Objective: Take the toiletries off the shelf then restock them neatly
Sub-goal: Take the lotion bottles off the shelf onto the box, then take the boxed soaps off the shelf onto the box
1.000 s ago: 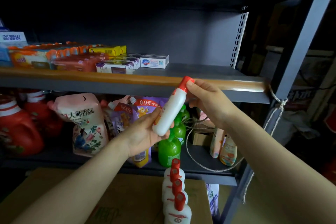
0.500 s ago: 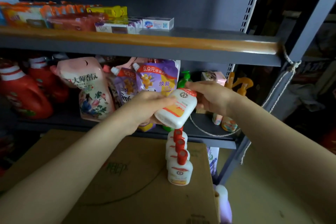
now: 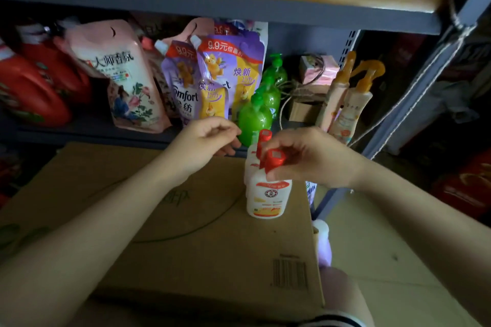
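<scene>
- The white plastic lotion bottle with a red flip cap and orange label (image 3: 268,194) stands upright on the flat brown cardboard box (image 3: 186,233), at the near end of a single-file row of matching white red-capped bottles (image 3: 252,159) that runs away toward the shelf.
- The right hand (image 3: 313,156) sits directly over this front bottle, thumb and fingers curled and pinching its red cap (image 3: 275,158) from above; the bottle's base appears to rest on the cardboard, though the dim light makes full contact hard to confirm.
- The left hand (image 3: 204,141) hovers just left of the row and holds nothing, its fingers loosely curled with the fingertips drawn toward the thumb, close to the round green pump bottle (image 3: 255,122) at the front edge of the dark grey metal lower shelf (image 3: 87,130).
- The bottle's long axis is vertical, so it lies straight below the right fingers; I judge that letting go calls for a straight upward lift of the hand so the bottle does not tip into its neighbours.
- The right hand is clearly the nearer one to the bottle; the left is apart from it.
- Soft pink and purple refill pouches (image 3: 212,79) stand further back on that shelf.
</scene>
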